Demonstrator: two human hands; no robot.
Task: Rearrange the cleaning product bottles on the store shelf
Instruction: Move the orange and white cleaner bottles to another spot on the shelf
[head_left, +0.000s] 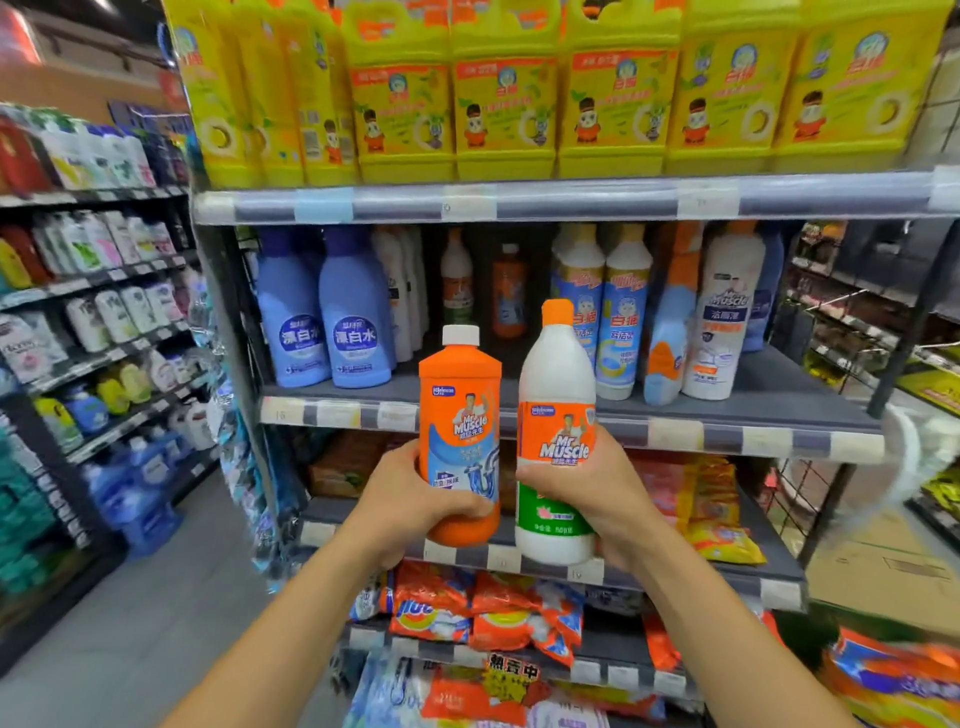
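- At the front of the middle shelf (769, 395), I hold two Mr Muscle bottles upright in the air, side by side and just apart, below the shelf's front edge.
- Left hand (410, 499): wrapped around the lower body of the orange bottle (460, 436), white cap up; fingers cross the label near the base.
- Right hand (587, 488): wrapped around the waist of the white bottle (556, 431), orange cap up; the base hangs free below the grip.
- Gap on the shelf: open space between the blue bleach bottles (324, 327) and the tall white-and-blue cleaner bottles (602, 312), with two small bottles far back; I judge this the likely target.
- Risk 1: both grips sit low, so each bottle is top-heavy above the hand and could tip on contact with the shelf lip.
- Risk 2: a bottle carried in too wide could knock the front-row neighbours, which stand close together and would topple in a chain.
- Risk 3: with both hands occupied, nothing is free to steady a wobbling bottle.
- Risk 4: smooth plastic may slip if either grip loosens.
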